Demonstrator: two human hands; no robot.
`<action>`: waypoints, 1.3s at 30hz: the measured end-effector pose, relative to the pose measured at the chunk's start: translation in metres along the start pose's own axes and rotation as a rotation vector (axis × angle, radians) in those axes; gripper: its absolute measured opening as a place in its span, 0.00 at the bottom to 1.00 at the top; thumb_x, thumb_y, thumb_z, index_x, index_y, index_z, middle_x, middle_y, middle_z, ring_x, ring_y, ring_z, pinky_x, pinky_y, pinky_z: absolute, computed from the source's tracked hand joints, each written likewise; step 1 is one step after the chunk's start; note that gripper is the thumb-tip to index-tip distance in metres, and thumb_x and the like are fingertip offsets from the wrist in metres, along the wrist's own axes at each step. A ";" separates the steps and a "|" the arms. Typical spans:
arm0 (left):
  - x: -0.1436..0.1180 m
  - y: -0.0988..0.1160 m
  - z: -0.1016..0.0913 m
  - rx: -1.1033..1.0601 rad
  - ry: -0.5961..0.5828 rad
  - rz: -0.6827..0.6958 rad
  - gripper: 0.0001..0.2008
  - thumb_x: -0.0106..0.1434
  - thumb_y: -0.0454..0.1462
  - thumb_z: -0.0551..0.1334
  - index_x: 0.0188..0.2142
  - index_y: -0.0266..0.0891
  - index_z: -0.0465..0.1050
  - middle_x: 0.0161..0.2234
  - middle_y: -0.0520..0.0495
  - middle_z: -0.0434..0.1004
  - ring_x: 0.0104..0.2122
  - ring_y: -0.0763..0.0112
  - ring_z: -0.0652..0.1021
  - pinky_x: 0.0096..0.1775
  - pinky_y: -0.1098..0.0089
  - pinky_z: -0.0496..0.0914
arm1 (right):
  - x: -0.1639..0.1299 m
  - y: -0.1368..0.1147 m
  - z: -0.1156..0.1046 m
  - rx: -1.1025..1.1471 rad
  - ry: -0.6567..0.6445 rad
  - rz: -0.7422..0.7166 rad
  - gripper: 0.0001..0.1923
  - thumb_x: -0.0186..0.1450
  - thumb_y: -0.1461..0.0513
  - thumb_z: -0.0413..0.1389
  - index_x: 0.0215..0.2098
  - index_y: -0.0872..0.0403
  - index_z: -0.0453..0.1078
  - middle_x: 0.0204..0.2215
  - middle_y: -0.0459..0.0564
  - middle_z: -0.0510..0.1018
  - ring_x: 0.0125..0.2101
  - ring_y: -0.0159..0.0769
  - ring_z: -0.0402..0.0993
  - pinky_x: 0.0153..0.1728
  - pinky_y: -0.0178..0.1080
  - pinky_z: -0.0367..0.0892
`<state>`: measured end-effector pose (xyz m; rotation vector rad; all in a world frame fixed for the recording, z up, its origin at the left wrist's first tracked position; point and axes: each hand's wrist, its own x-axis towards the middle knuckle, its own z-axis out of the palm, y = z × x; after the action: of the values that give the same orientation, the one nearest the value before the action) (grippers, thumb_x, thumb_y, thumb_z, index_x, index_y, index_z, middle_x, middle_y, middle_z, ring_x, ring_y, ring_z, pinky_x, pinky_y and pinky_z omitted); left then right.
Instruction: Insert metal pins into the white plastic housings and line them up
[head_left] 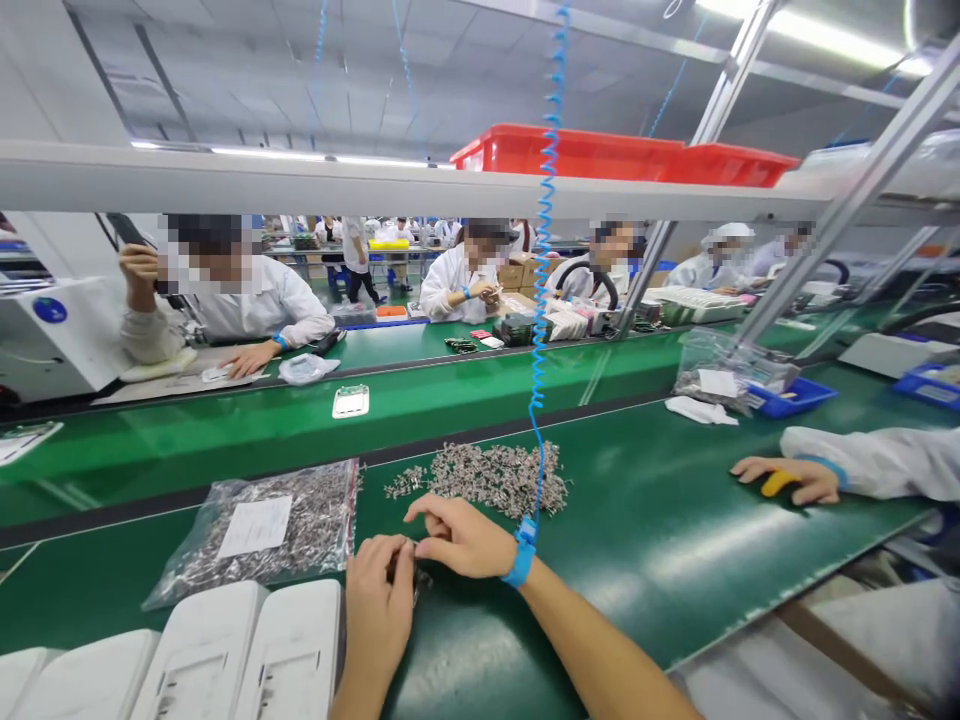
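Small grey metal parts (415,572) were pinched between both hands, the left hand (379,600) and right hand (461,538) closed over them on the green bench (675,520). Most work seemingly remained: a loose heap of metal parts (499,478) lay just beyond, a full clear plastic bag (262,530) beside glossy white housings (247,650).

Along the upper middle of the frame a red tray (622,152) sits on an overhead shelf (300,185). Below it, mid-frame, a small white casing (350,401) lies on the green conveyor belt (465,390). At right, a blue bin (795,398) stands beside a co-worker's hand (784,480) resting on a yellow object (776,484).
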<state>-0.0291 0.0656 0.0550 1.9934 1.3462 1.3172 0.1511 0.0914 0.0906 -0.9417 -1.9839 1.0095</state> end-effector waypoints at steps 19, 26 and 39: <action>-0.002 0.012 -0.004 0.237 0.012 0.335 0.08 0.70 0.34 0.56 0.36 0.40 0.73 0.33 0.48 0.76 0.35 0.65 0.72 0.39 0.63 0.61 | 0.005 0.007 0.012 0.448 -0.023 0.465 0.26 0.60 0.41 0.56 0.24 0.52 0.54 0.17 0.35 0.53 0.18 0.24 0.46 0.19 0.31 0.44; 0.000 0.001 0.004 0.455 0.020 0.341 0.06 0.69 0.33 0.58 0.40 0.38 0.74 0.35 0.46 0.77 0.36 0.62 0.72 0.39 0.62 0.62 | 0.007 0.010 -0.005 0.188 0.177 0.387 0.13 0.65 0.56 0.55 0.26 0.55 0.64 0.23 0.42 0.64 0.26 0.28 0.58 0.28 0.32 0.54; -0.003 0.011 0.006 0.214 -0.028 0.120 0.08 0.69 0.31 0.57 0.40 0.39 0.75 0.38 0.45 0.79 0.40 0.64 0.76 0.44 0.62 0.67 | -0.007 0.026 -0.027 -0.491 -0.071 0.208 0.09 0.67 0.62 0.56 0.28 0.55 0.69 0.24 0.44 0.72 0.25 0.30 0.63 0.30 0.35 0.52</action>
<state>-0.0190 0.0587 0.0589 2.2579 1.4265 1.2360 0.1846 0.1058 0.0785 -1.4152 -2.2803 0.6747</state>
